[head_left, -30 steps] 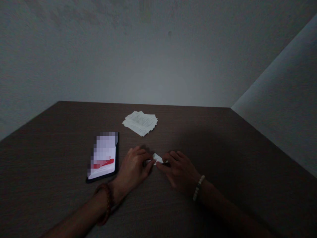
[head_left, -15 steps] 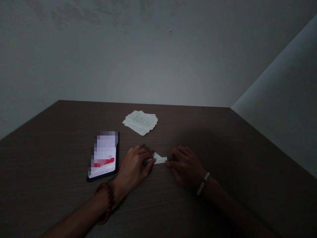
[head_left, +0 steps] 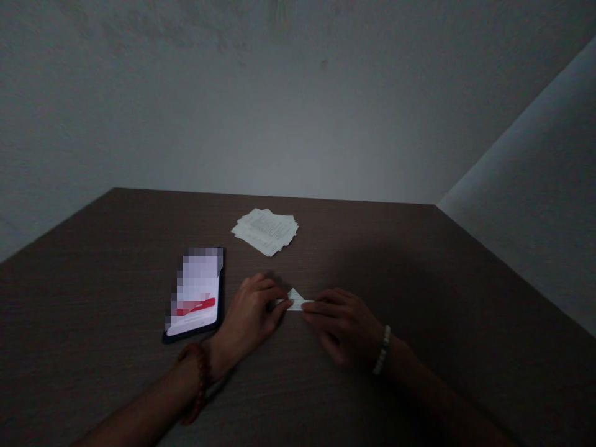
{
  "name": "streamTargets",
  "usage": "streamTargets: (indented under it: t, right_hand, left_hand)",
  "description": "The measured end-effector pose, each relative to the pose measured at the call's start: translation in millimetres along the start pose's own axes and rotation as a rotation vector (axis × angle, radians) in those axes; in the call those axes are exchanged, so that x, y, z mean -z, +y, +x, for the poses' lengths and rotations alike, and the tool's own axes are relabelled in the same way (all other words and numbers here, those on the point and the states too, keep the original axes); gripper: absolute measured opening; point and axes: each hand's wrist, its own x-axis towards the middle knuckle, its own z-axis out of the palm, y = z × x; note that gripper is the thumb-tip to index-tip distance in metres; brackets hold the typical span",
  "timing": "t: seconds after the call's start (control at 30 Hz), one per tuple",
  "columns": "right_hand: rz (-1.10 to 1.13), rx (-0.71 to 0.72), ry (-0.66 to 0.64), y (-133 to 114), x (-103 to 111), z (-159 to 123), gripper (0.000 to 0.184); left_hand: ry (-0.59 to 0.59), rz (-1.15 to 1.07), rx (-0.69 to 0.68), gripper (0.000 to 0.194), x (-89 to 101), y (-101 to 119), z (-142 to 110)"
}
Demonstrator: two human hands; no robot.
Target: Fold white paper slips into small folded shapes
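Note:
A small piece of white printed paper, folded with a pointed peak on its far side, lies on the table between my hands. My left hand pinches its left end between thumb and fingertips. From the right, my right hand has its fingers together, the fingertips pressed on the paper's right part and covering that end. The right thumb is tucked low, partly in shadow.
Beyond my hands, a loose pile of printed paper sheets rests on the dark wooden table. A phone with a lit, blurred screen lies left of my left hand. A grey wall stands behind the table.
My right hand has moved slightly left and nearer, its fingers now straighter and over the paper's right end. The left hand keeps its pinch almost unmoved.

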Motion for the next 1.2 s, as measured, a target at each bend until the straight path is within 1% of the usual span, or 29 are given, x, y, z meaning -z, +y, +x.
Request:
streamTargets:
  t: [0.1, 0.17, 0.2, 0.3, 0.4, 0.47, 0.67, 0.77, 1.0, 1.2]
  right_hand:
    - [0.01, -0.016, -0.012, 0, -2, 0, 0.035]
    - [0.011, -0.023, -0.001, 0, -2, 0, 0.034]
    - [0.01, -0.026, 0.006, 0, -1, 0, 0.033]
    - [-0.006, -0.04, 0.022, -1, -1, 0, 0.031]
    - [-0.026, -0.052, 0.023, -2, -1, 1, 0.03]
    - [-0.036, -0.059, 0.016, -3, -1, 1, 0.03]
    - [-0.061, -0.064, 0.023, -4, -1, 1, 0.031]
    - [-0.063, -0.063, 0.003, -3, 0, 0, 0.033]
    - [-0.074, -0.057, -0.002, -3, -2, 0, 0.031]
    - [-0.07, -0.059, 0.013, -2, -1, -1, 0.031]
  left_hand:
    - [0.026, 0.061, -0.047, 0.014, 1.5, 3, -2]
    - [0.043, 0.156, -0.126, 0.019, 3.4, 6, -6]
    - [0.029, 0.205, -0.195, 0.022, 4.3, 8, -9]
    - [-0.017, 0.301, -0.303, 0.029, 6.6, 12, -14]
    - [-0.077, 0.3, -0.394, 0.032, 7.6, 13, -16]
    - [-0.098, 0.29, -0.428, 0.034, 7.5, 12, -16]
    - [-0.156, 0.287, -0.427, 0.037, 7.2, 11, -15]
    - [-0.158, 0.273, -0.423, 0.037, 6.5, 11, -16]
    - [-0.07, 0.288, -0.337, 0.026, 7.4, 10, -16]
    - [0.029, 0.36, -0.282, 0.018, 10.3, 8, -16]
